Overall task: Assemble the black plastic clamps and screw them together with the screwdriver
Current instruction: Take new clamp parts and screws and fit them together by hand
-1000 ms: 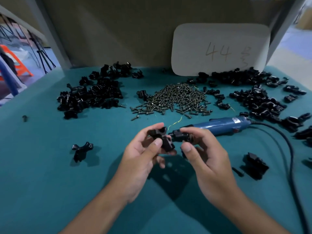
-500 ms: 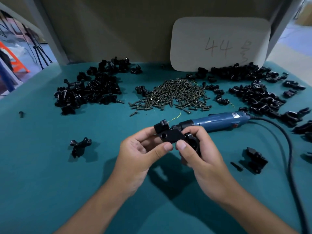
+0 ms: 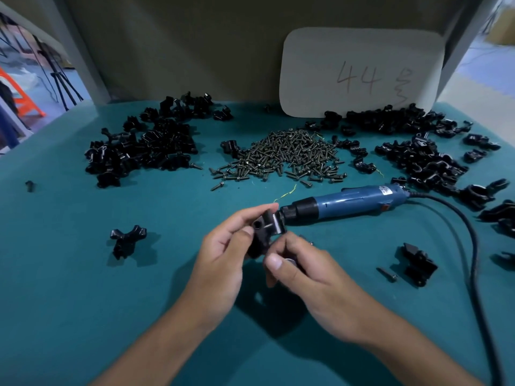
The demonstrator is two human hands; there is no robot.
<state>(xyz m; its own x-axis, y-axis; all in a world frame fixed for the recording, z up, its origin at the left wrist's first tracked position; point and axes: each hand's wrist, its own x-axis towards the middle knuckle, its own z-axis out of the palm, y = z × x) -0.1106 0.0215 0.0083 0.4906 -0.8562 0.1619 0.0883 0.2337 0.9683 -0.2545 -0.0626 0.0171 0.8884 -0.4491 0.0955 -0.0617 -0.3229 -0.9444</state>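
The black plastic clamp (image 3: pixel 266 232) is held above the teal table (image 3: pixel 69 288), near the middle of the view, pinched between both hands – the left hand (image 3: pixel 223 263) curls thumb and fingers round its upper left side, the right hand (image 3: pixel 303 271) grips its lower right part, thumb forward. Just behind it, almost touching, lies the blue screwdriver (image 3: pixel 345 200), its tip toward the clamp and its black cord (image 3: pixel 473 260) looping off to the right and down to the lower edge. Open cloth stretches left of and below the hands, broken only by one lone clamp piece (image 3: pixel 126 240); to the right a second piece (image 3: pixel 419 263) and a loose screw (image 3: pixel 386 274) lie near the cord. Farther back, the screw pile (image 3: pixel 284 157) sits between the left heap of clamp parts (image 3: pixel 145 143) and the right heap (image 3: pixel 418 154) – the white card (image 3: pixel 362 71) stands against the back wall
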